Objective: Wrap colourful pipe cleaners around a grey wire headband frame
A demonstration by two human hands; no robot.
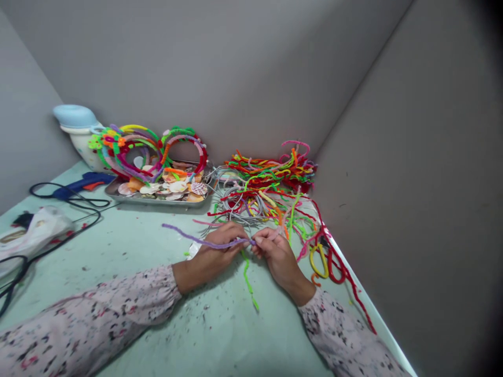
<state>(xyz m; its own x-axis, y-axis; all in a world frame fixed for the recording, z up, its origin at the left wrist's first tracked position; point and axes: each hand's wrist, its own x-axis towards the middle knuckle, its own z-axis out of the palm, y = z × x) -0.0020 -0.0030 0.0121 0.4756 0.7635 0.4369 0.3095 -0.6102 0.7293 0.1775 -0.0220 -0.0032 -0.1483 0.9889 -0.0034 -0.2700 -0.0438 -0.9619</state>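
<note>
— Where to find the slim purple fuzzy wire stem (186, 233)?

— Over the pale-green desk (220, 335), clamped near one end in the fingertips of the left hand (214, 256) and right hand (281, 259), close together, with a long loose tail out to the left.

— At risk of what?

— Possibly of kinking, from too hard a pinch, or slipping, from too small a grip. Perhaps of snagging, too, on the tangled heap of multicoloured fuzzy stems (271, 173) and coiled grey metal wire (236, 211) just beyond.

— And below the fingertips?

— Trouble, maybe, from a thin, crooked lime-green fuzzy stem (247, 280), liable to drag along if caught.
</note>
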